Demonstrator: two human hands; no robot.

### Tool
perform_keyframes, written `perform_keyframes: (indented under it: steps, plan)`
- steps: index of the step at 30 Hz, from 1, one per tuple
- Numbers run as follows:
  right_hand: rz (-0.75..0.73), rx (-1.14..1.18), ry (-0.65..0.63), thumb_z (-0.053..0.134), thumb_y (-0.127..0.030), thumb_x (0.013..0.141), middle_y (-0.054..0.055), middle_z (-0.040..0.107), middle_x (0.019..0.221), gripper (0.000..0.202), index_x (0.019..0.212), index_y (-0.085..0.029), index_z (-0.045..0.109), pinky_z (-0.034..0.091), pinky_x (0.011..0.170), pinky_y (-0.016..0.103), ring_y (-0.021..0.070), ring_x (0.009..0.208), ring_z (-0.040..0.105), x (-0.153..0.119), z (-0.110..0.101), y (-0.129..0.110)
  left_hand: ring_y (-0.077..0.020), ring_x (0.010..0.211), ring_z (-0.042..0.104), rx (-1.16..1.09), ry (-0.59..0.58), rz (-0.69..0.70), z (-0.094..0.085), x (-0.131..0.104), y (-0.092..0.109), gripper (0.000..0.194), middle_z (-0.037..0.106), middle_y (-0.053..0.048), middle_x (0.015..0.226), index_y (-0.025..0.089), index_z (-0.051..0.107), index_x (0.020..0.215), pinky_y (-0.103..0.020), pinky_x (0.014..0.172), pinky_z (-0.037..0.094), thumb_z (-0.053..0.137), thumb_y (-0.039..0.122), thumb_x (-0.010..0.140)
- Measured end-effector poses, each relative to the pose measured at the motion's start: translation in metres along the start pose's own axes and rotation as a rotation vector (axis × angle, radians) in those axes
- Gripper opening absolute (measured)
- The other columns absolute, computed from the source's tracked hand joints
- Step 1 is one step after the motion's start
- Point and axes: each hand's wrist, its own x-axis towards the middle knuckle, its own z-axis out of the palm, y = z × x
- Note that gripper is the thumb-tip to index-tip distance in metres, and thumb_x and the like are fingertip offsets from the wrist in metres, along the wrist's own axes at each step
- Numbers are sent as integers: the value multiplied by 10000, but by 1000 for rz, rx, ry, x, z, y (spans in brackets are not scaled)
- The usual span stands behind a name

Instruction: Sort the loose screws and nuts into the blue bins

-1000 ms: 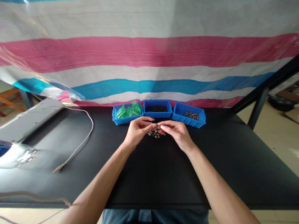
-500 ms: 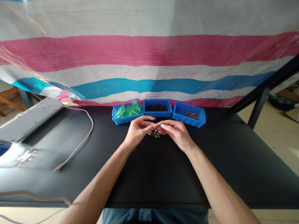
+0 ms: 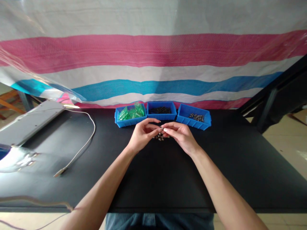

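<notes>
My left hand [image 3: 142, 134] and my right hand [image 3: 181, 135] meet at their fingertips over the middle of the black table [image 3: 160, 179]. Both are closed in a pinch, thumb against fingers. A tiny shiny piece shows between the tips, too small to name. Just below them, partly hidden by the fingers, lies a small pile of shiny metal pieces [image 3: 160, 137]. Behind the hands stand three blue bins: the left bin [image 3: 130, 122] with green plastic pieces, the middle bin [image 3: 161, 117] with small black pieces, and the right bin [image 3: 193, 123] with small metal pieces.
A pale cable [image 3: 80, 153] curves across the table's left side. Beyond it are a long grey metal box [image 3: 35, 119] and a clear shiny object [image 3: 18, 159] at the left edge. A striped sheet [image 3: 153, 51] hangs behind the table. A dark metal frame [image 3: 268, 102] rises at right.
The fingertips have shifted slightly, and the tiny shiny piece between them shows more plainly. At the far right, something dark now stands behind the metal frame.
</notes>
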Motion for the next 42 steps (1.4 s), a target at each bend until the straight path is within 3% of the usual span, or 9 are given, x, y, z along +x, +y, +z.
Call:
perform_keyframes:
  steps: [4, 7, 11, 15, 18, 25, 32, 38, 42]
  plan:
    - [-6, 3, 41, 839, -342, 751, 40, 776, 791, 203, 889, -199, 801, 563, 711, 317, 175, 707, 705, 1, -1, 3, -224, 836, 759, 98, -38, 36, -2, -1, 2, 410, 791, -88, 902, 147, 631, 1145, -287, 754, 592, 750, 399, 844]
    - [-30, 3, 111, 839, -356, 743, 50, 776, 788, 218, 884, -193, 803, 580, 717, 340, 186, 701, 711, 2, -2, 4, -235, 927, 744, 424, 19, 187, -8, 1, -1, 236, 783, -92, 1000, 165, 681, 1117, -337, 842, 594, 629, 293, 926]
    - [-211, 4, 394, 817, -322, 754, 65, 789, 867, 199, 909, -200, 796, 590, 847, 405, 216, 784, 745, 5, -5, 3, -257, 1184, 656, 890, -47, 426, -18, 6, -13, 370, 732, -106, 1232, 167, 702, 1207, -425, 1056, 523, 480, 68, 928]
    - [-390, 36, 716, 771, -260, 760, 91, 777, 1081, 280, 1032, -193, 769, 546, 996, 444, 246, 987, 748, 10, -13, 4, -274, 1215, 636, 1101, -148, 446, -25, 10, -28, 407, 722, -112, 1261, 130, 680, 1274, -450, 1052, 543, 458, 48, 943]
    - [-415, 24, 799, 741, -245, 744, 109, 764, 1126, 332, 1066, -166, 753, 557, 969, 445, 254, 1005, 744, 13, -17, 5, -268, 1159, 670, 1150, -150, 462, -28, 11, -33, 356, 746, -111, 1208, 122, 706, 1231, -438, 1019, 568, 483, 73, 957]
    - [-282, -28, 631, 710, -268, 755, 57, 781, 856, 131, 831, -180, 770, 571, 718, 321, 180, 727, 728, 11, -13, 3, -239, 989, 722, 1091, -61, 413, -30, 9, -27, 217, 779, -83, 1054, 167, 765, 1061, -374, 909, 604, 615, 117, 913]
    - [-142, -144, 323, 732, -332, 785, 58, 777, 859, 170, 862, -187, 779, 543, 686, 308, 168, 685, 700, 5, -4, 3, -146, 726, 679, 879, -13, 359, -27, 9, -29, 201, 699, -75, 964, 162, 767, 983, -275, 704, 593, 633, 92, 851]
    - [-126, -154, 298, 746, -354, 782, 64, 777, 864, 186, 860, -188, 777, 549, 691, 318, 179, 691, 700, 5, -3, 4, -159, 712, 694, 682, 109, 280, -22, 11, -26, 82, 721, -53, 850, 163, 751, 838, -277, 692, 602, 680, 137, 805]
    - [-125, -185, 269, 752, -377, 792, 66, 775, 847, 212, 880, -186, 776, 562, 702, 327, 187, 698, 706, 4, -3, 2, -216, 775, 757, 446, 196, 108, -16, 9, -15, 102, 785, -59, 841, 169, 765, 833, -334, 775, 626, 750, 259, 788]
